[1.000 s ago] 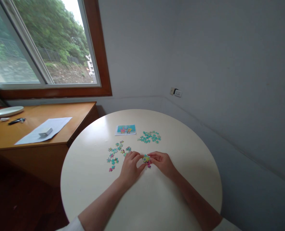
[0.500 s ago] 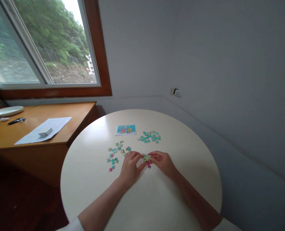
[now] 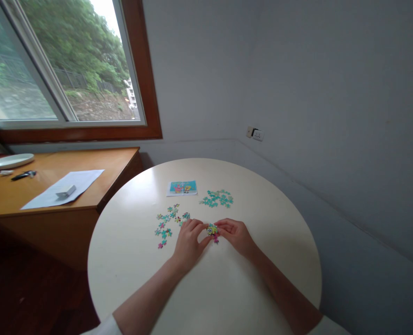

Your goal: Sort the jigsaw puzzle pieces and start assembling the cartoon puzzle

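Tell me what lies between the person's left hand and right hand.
In the head view, a small cluster of yellow, teal and pink puzzle pieces lies between the left hand and right hand, both touching it.

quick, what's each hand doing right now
Left hand: closed, holding the left edge of the small cluster of puzzle pieces.
Right hand: closed, holding the right edge of that same cluster.
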Available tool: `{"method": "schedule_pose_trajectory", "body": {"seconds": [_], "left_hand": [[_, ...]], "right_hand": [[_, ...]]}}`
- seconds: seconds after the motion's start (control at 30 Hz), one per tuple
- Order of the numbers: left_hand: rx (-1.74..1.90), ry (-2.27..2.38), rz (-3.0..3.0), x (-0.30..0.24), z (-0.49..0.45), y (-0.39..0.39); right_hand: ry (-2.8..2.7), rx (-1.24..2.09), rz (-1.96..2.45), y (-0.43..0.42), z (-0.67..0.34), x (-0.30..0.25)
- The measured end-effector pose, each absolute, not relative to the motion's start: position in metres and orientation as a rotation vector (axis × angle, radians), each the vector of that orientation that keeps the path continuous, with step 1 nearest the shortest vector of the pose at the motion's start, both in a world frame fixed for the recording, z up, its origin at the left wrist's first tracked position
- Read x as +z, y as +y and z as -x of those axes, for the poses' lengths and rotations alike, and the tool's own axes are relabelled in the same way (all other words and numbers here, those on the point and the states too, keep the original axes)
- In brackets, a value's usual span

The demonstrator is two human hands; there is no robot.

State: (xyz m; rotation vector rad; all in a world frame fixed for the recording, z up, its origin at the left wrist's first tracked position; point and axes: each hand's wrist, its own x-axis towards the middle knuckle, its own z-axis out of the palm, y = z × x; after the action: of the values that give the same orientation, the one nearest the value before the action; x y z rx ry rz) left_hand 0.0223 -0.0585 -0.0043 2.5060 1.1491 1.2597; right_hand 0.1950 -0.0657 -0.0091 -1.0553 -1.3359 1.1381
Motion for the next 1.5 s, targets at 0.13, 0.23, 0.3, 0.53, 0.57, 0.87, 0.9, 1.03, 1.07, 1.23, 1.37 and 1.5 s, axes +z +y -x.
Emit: {"method": "schedule_pose_trajectory", "body": {"seconds": [0.13,0.23,0.3,0.53,0.57,0.87,0.9,1.03,1.07,1.23,1.37,1.5], "left_hand": [[1.247,1.151,-2.512,-0.0035,-0.0223,-0.0589],[1.248,1.144,-2.51,-0.0026,-0.0224,-0.0595],[1.249,1.136,-2.51,-0.0023,-0.0225,-0.0597],[1.227,1.149,-2.527,-0.0036,-0.0228,-0.0594],[1.226,1.148,-2.528,-0.0036,-0.0228,-0.0593],[1.243,1.152,-2.518,-0.0036,-0.0227,-0.0598],[1.247,1.151,-2.517,-0.0039,-0.0228,-0.0597],[1.276,1.151,-2.501,-0.0051,-0.0234,-0.0596],[1.28,1.151,-2.496,-0.0052,-0.0236,-0.0596],[1.278,1.149,-2.485,-0.0053,-0.0237,-0.0598],[1.282,1.16,-2.485,-0.006,-0.0238,-0.0595],[1.284,1.162,-2.488,-0.0071,-0.0237,-0.059]], "right_hand": [[-1.339,1.136,1.062,-0.0655,-0.1954,-0.0091],[-1.328,1.129,1.069,-0.0657,-0.1953,-0.0093],[-1.326,1.119,1.07,-0.066,-0.195,-0.0091],[-1.349,1.102,1.077,-0.0662,-0.1948,-0.0084],[-1.346,1.102,1.078,-0.0661,-0.1949,-0.0086],[-1.336,1.133,1.067,-0.0655,-0.1951,-0.0108],[-1.336,1.135,1.066,-0.0655,-0.1951,-0.0108],[-1.329,1.147,1.061,-0.0659,-0.1947,-0.0107],[-1.327,1.15,1.061,-0.066,-0.1946,-0.0106],[-1.325,1.134,1.069,-0.0657,-0.1947,-0.0107],[-1.327,1.115,1.067,-0.0651,-0.195,-0.0111],[-1.331,1.128,1.066,-0.0648,-0.1949,-0.0118]]}}
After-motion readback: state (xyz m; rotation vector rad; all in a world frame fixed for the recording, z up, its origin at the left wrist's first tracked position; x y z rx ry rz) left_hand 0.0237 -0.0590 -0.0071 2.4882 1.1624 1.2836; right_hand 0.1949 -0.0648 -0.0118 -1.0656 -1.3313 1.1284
